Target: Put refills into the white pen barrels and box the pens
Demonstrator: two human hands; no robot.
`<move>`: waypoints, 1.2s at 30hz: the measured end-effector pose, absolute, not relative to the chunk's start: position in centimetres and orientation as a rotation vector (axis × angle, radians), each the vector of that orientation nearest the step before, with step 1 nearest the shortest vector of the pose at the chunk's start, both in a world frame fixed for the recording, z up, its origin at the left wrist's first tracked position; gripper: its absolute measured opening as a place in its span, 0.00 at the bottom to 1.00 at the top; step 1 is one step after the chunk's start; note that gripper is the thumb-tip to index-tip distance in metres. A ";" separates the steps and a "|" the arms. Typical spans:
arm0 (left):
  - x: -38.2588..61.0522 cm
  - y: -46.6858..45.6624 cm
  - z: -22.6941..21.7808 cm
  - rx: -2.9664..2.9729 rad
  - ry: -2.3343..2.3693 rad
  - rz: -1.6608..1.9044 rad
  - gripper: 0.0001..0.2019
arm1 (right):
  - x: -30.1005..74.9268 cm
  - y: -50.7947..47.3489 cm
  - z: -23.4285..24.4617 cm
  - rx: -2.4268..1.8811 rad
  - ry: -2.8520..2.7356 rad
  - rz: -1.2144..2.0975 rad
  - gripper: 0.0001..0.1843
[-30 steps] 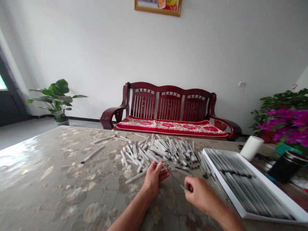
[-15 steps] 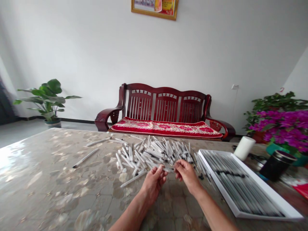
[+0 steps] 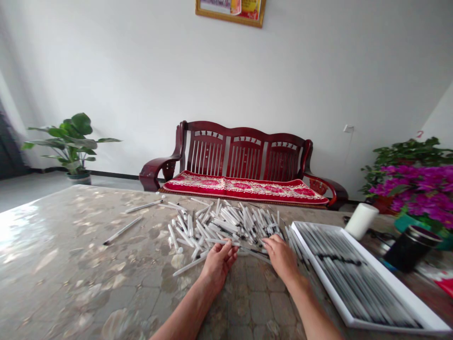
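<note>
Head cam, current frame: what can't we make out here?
- Left hand and right hand: the head view shows only their backs. The fingertips are hidden, so I can't tell whether either grips any of the white pen parts.
- White tray: its contents are blurred into dark streaks.
- Framed picture: cut off by the top edge.
- Individual pieces in the pile: too small to tell apart.

The left hand (image 3: pixel 216 262) pinched a white tube (image 3: pixel 215 241) at the near edge of a pile of white tubes (image 3: pixel 230 222) on the marbled table (image 3: pixel 71 264). The right hand (image 3: pixel 282 257) lay palm down just beside it, fingertips touching the pile. A white tray (image 3: pixel 396 283) of dark rods sat to the right, near a white cup (image 3: pixel 361 221) and a black jar (image 3: pixel 406 248).
</note>
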State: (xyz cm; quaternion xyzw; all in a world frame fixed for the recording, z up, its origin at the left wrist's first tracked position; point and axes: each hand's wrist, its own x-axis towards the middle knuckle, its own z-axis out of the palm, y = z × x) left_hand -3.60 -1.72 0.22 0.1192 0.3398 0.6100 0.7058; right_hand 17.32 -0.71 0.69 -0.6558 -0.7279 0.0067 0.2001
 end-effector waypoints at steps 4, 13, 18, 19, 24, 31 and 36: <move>-3.6 -1.7 0.0 0.276 0.757 1.350 0.06 | 16.3 -0.2 1.1 -1.913 -2.100 -0.068 0.12; -3.5 -1.9 0.2 0.297 0.760 1.313 0.07 | 15.4 -0.2 1.4 -2.083 -2.130 -0.133 0.08; -3.5 -1.8 0.1 0.298 0.749 1.317 0.07 | 14.7 -0.9 1.8 -2.115 -2.157 -0.207 0.11; -3.5 -1.8 0.0 0.302 0.747 1.319 0.07 | 14.5 -1.0 1.9 -2.124 -2.150 -0.202 0.11; -3.5 -1.7 0.0 0.310 0.758 1.311 0.07 | 14.4 -1.5 1.8 -2.135 -2.104 -0.125 0.09; -3.5 -1.6 -0.2 0.290 0.746 1.332 0.06 | 15.1 -1.2 0.9 -2.067 -2.102 -0.093 0.07; -3.5 -1.5 -0.6 0.298 0.740 1.333 0.05 | 15.0 -1.4 0.9 -1.935 -2.031 -0.122 0.05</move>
